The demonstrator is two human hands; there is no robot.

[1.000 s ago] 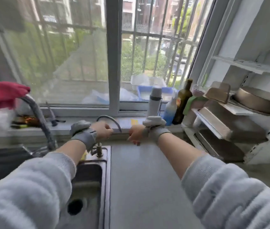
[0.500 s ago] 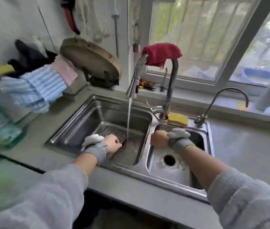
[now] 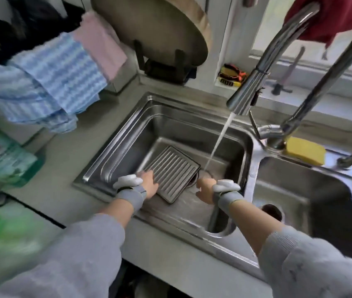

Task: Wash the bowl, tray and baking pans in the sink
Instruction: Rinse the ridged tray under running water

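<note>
- Since half a second earlier, the view had closed in on the sink (image 3: 127, 127), and both hands had reached deeper into its left basin; a second earlier they had hovered over the desk by the window.
- That steel double sink was the largest thing, its left basin smooth, wet and rounded at the corners, sunk into a grey desk (image 3: 67, 160).
- From the tall curved tap (image 3: 248, 91) a thin stream of water (image 3: 218, 140) ran down to the basin floor just right of the tray.
- Lying tilted in the left basin, the tray (image 3: 170, 173) was a dark rectangular ribbed metal piece with rounded corners. It looked stiff and fairly light, and probably slippery when wet; the raised rim at opposite edges seemed the surest place to hold it.
- At the tray's near-left edge, the left hand (image 3: 149, 183) rested on it, fingers apparently extended over the rim rather than clenched.
- Just right of the tray, the right hand (image 3: 205, 190) was loosely curled and apparently held nothing.
- Behind the basins, a yellow sponge (image 3: 304, 151) sat soft and blocky beside the tap base.
</note>
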